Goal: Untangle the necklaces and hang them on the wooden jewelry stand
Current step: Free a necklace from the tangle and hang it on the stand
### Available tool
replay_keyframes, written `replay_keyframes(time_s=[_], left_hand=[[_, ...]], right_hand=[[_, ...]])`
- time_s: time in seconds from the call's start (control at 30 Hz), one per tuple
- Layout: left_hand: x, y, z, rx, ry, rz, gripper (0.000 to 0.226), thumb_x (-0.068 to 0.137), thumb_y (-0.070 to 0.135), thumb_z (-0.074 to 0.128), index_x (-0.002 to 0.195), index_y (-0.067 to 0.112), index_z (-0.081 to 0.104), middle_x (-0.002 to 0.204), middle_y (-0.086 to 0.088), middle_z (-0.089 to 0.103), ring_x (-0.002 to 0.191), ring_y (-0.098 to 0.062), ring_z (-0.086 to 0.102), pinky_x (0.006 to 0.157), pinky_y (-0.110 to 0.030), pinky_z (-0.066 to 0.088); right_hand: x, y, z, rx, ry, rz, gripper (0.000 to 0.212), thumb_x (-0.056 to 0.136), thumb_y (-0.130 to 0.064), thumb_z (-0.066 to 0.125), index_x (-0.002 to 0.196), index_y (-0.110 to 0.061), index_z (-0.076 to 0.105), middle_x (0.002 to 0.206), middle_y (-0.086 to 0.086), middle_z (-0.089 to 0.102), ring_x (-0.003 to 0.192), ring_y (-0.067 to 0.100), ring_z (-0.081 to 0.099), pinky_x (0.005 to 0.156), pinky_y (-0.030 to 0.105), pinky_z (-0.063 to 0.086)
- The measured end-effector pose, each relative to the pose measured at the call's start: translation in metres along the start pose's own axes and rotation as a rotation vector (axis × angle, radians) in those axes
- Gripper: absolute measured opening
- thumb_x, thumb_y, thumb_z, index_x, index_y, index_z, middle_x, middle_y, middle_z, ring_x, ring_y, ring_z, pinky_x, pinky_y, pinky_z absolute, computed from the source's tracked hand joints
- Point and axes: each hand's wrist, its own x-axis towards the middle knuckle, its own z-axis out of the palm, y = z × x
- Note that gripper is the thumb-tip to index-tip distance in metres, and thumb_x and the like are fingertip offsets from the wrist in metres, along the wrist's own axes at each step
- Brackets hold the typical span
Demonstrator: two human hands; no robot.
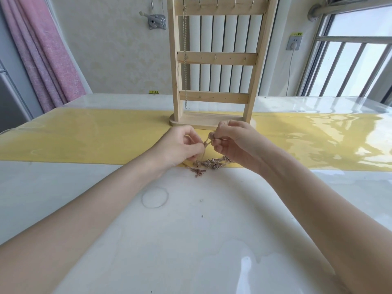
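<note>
Both hands, left hand (pixel 182 145) and right hand (pixel 231 143), pinch the tangled necklaces (pixel 209 162) just near of the wooden jewelry stand (pixel 214 58), one chain (pixel 185 56) hanging on its left.

Your bench (pixel 191 240) looks glossy and smooth, a pale surface under a clear, shiny film that throws back window glare, with a matt yellow band (pixel 84 141) running across it beneath that film. The jewelry stand (pixel 214 58) is pale, unvarnished-looking wood with small metal hooks, and a fine metal chain (pixel 185 60) hangs on it (silvery, faintly glinting). The tangled necklaces (pixel 210 163) look like rose-toned metal with a dull sparkle.
</note>
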Motion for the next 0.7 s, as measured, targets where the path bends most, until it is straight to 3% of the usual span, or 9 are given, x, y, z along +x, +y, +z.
replay_keyframes(time_s=[0.1,0.27,0.37,0.47,0.57,0.7], left_hand=[[0.003,-0.001,0.002,0.147,0.011,0.040,0.021,0.076,0.002,0.060,0.067,0.018,0.051,0.061,0.001,0.056,0.061,-0.020,0.051,0.071,-0.036,0.047],[0.006,-0.001,-0.010,0.292,0.180,0.127,0.022,0.077,0.009,0.062,0.066,0.023,0.049,0.068,0.005,0.055,0.065,-0.018,0.055,0.065,-0.029,0.044],[0.005,0.000,-0.013,0.118,0.175,0.073,0.019,0.081,0.004,0.058,0.069,0.017,0.051,0.069,0.000,0.058,0.063,-0.018,0.057,0.068,-0.030,0.050],[0.002,0.002,-0.010,-0.174,0.086,-0.049,0.016,0.085,0.002,0.053,0.073,0.012,0.053,0.070,-0.002,0.058,0.056,-0.006,0.053,0.055,-0.018,0.050],[0.002,0.005,-0.011,-0.338,0.053,-0.110,0.019,0.086,0.001,0.050,0.071,0.011,0.053,0.069,-0.002,0.052,0.051,-0.006,0.045,0.045,-0.014,0.042],[0.003,0.003,-0.011,-0.304,-0.019,-0.108,0.019,0.087,0.000,0.050,0.072,0.012,0.050,0.066,0.000,0.049,0.046,-0.007,0.038,0.043,-0.015,0.039]], right_hand=[[-0.004,-0.002,0.002,0.046,-0.064,0.101,0.025,0.084,0.003,0.041,0.064,-0.011,0.043,0.064,0.006,0.048,0.053,0.014,0.041,0.046,0.018,0.037],[-0.002,-0.001,0.003,-0.100,-0.098,0.105,0.030,0.083,0.005,0.050,0.057,-0.010,0.050,0.065,0.006,0.045,0.054,0.014,0.043,0.048,0.020,0.036],[-0.002,0.003,0.002,-0.400,-0.053,0.060,0.013,0.081,0.005,0.055,0.073,-0.005,0.053,0.067,0.006,0.045,0.056,0.014,0.042,0.052,0.020,0.035],[-0.003,0.005,0.004,-0.604,0.013,-0.010,0.004,0.081,-0.001,0.058,0.079,-0.004,0.060,0.065,0.004,0.048,0.057,0.014,0.043,0.050,0.019,0.035],[-0.002,0.004,0.005,-0.577,0.077,-0.081,0.008,0.084,-0.006,0.062,0.076,-0.007,0.063,0.061,0.000,0.054,0.054,0.011,0.046,0.050,0.017,0.039],[-0.001,0.002,-0.002,-0.237,0.114,-0.034,0.008,0.089,-0.006,0.058,0.081,-0.007,0.060,0.067,0.003,0.057,0.059,0.013,0.050,0.054,0.019,0.042]])
